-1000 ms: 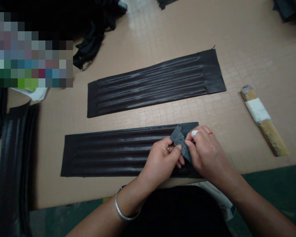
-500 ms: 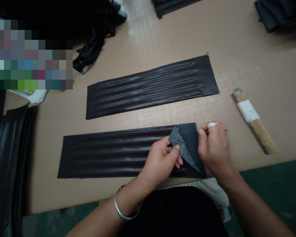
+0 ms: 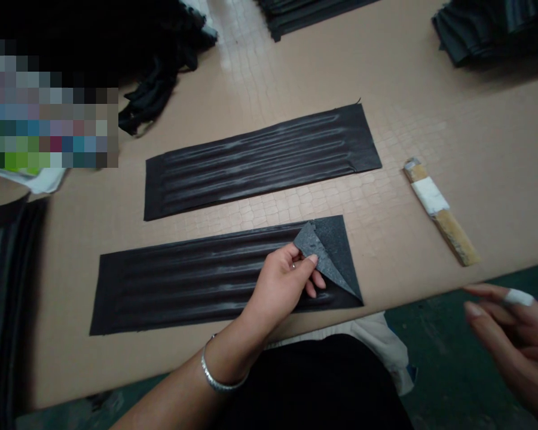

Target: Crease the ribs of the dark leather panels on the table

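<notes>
The nearer dark ribbed leather panel (image 3: 179, 272) lies flat along the front of the table. My left hand (image 3: 284, 280) pinches its folded-back corner (image 3: 314, 248), which shows a rough grey underside above a dark grey layer (image 3: 338, 239). Off the table's front edge, at the lower right, is my right hand (image 3: 515, 340), with white tape around one finger. Its thumb and fingers are apart, and nothing shows between them. Farther back lies a second dark ribbed panel (image 3: 260, 160), flat and untouched.
A yellowish bar wrapped in white (image 3: 430, 196) rests at the right. Stacked dark panels (image 3: 4, 298) stand at the left edge. Black material (image 3: 116, 42) is heaped at the back left, and more dark stacks (image 3: 488, 33) lie at the back right. The table covering is tan (image 3: 412, 89).
My right hand has left the panel's right end and moved right and down, past the table edge, its fingers opening. My left hand keeps the corner folded back. The whole view has shifted slightly.
</notes>
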A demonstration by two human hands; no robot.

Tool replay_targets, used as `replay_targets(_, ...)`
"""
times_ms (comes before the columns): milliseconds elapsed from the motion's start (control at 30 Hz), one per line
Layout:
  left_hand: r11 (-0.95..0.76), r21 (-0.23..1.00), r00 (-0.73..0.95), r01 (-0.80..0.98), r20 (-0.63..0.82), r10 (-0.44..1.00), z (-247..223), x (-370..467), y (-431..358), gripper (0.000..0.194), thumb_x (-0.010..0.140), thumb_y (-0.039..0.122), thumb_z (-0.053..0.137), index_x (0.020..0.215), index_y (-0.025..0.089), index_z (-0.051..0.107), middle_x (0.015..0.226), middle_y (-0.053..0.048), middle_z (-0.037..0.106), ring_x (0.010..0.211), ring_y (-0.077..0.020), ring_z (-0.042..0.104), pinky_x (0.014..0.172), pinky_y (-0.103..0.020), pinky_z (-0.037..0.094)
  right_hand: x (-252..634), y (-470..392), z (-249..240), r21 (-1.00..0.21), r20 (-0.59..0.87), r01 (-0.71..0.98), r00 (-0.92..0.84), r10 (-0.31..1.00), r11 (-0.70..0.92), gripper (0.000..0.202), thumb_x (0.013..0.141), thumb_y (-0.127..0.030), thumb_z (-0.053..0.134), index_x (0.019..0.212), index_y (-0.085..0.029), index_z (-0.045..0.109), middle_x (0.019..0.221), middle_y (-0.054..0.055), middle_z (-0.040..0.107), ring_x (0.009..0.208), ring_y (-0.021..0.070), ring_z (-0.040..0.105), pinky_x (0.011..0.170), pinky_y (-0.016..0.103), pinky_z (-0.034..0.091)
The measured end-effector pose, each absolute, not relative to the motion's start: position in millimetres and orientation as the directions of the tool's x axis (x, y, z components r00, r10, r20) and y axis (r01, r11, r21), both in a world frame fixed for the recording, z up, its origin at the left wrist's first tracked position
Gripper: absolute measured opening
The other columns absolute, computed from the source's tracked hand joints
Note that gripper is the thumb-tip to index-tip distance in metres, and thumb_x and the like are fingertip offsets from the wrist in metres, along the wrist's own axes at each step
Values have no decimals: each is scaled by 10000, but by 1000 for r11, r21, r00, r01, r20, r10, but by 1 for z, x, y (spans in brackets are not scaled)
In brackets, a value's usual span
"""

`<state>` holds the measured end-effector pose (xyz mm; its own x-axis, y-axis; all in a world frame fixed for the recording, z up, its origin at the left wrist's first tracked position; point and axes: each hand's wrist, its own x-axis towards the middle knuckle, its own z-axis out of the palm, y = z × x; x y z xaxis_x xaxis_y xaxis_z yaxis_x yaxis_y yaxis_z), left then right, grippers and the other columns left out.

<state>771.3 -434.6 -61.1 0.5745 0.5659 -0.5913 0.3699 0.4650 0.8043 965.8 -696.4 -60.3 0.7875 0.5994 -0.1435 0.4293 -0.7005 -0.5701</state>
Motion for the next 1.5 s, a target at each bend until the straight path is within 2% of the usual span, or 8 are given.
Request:
replay_targets(67,459,794,574,399,-607,549,-60,771,-434,146,917,271,587,865,137,607,600,-14,677,425,-76,546,450,-173,422,963,-694,-58,-479,-88,516,777,623,-711,370,986,-569,542,1149,-263,674,865,14,729,722,215,691,636,329,525)
replay_targets(200,454,780,578,431,-625,525,-59,770,-435,147,931,259,553,867,139,608,588,-16,674,417,-80,548,446,-171,423,945,-644,-62,-601,182,717,554,812,-354,168,1005,-341,596,1094,-227,680,998,42,717,882,208,678,817,346,504)
replay_targets(300,450,779,576,436,-626,526,-60,767,-436,134,926,253,550,870,143,601,589,-17,673,419,-84,549,446,-173,424,928,-590,-71,-700,242,701,414,877,-138,108,1000,-186,576,1059,-185,667,962,58,680,923,207,626,852,369,472)
replay_targets(400,447,785,582,429,-618,528,-60,766,-438,139,923,265,553,882,142,606,596,-18,671,427,-90,555,454,-182,440,916,-550,-82,-696,269,716,323,908,-48,109,994,-134,556,1010,-140,664,917,75,653,901,221,589,845,391,464)
replay_targets(700,459,771,576,442,-636,514,-58,771,-436,156,929,257,535,921,128,622,571,-10,650,423,-91,542,458,-187,440,915,-533,-82,-497,289,868,142,947,21,191,992,-121,543,825,-151,630,783,64,587,814,234,522,796,392,439)
replay_targets(1000,465,778,579,422,-626,523,-57,772,-438,159,921,288,575,850,148,600,573,-7,654,447,-95,567,491,-197,456,921,-522,-76,-314,191,940,-77,979,135,252,950,-84,530,729,-204,551,765,54,510,789,235,438,766,391,381)
replay_targets(1300,545,751,554,374,-652,518,-60,767,-446,172,909,322,589,858,159,570,552,-6,652,442,-103,574,485,-201,470,949,-529,-84,-520,344,854,226,911,-16,142,962,-122,535,846,-198,566,791,56,584,769,219,519,756,383,424)
replay_targets(1500,534,775,579,340,-619,530,-63,766,-447,178,913,312,586,997,157,566,555,16,643,442,-109,570,480,-208,481,930,-520,-77,-625,317,771,104,943,125,171,997,-98,505,907,-161,636,844,76,658,836,218,568,805,378,460)
